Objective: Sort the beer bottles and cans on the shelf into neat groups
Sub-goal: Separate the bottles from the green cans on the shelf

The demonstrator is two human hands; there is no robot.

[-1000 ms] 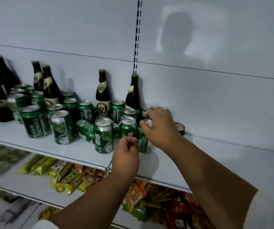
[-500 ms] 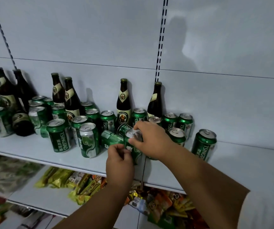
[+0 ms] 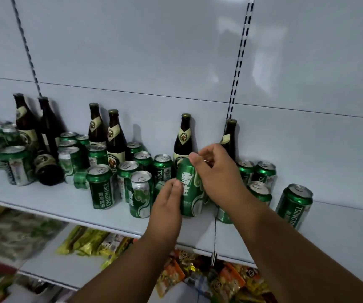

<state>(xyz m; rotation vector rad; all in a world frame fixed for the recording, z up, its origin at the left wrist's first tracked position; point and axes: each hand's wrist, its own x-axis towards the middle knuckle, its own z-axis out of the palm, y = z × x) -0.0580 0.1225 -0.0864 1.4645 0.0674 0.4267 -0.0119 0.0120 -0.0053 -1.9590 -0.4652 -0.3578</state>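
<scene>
While my right hand (image 3: 217,173) curls over the top of a green can (image 3: 189,189), its thumb on the near edge of the lid and its fingers wrapped round the far side, my left hand (image 3: 168,201) pinches the same can lower down on its left flank with thumb and fingertips. So both grips are clamped on that one can. It stands roughly upright, perhaps a touch tilted, near the front edge of the white shelf (image 3: 56,206); I cannot tell whether its base sits on the shelf or is just off it. Its body is glossy green with a pale swirl pattern, large white characters running down the side and a silver band at the bottom.

Just left of the held can stands a can with a silver top and white swirls (image 3: 140,194), and further left one reading TSINGTAO (image 3: 102,186) down its side. Behind the held can, against the back panel, a brown bottle with a cream neck label (image 3: 184,138) stands upright, and another brown bottle (image 3: 229,136) shows above my right hand. To the right of the held can are more green cans, the outermost (image 3: 294,205) standing well apart from the cluster. Far to its left, more brown bottles and cans are crowded together, with one dark bottle (image 3: 47,169) lying on its side.
</scene>
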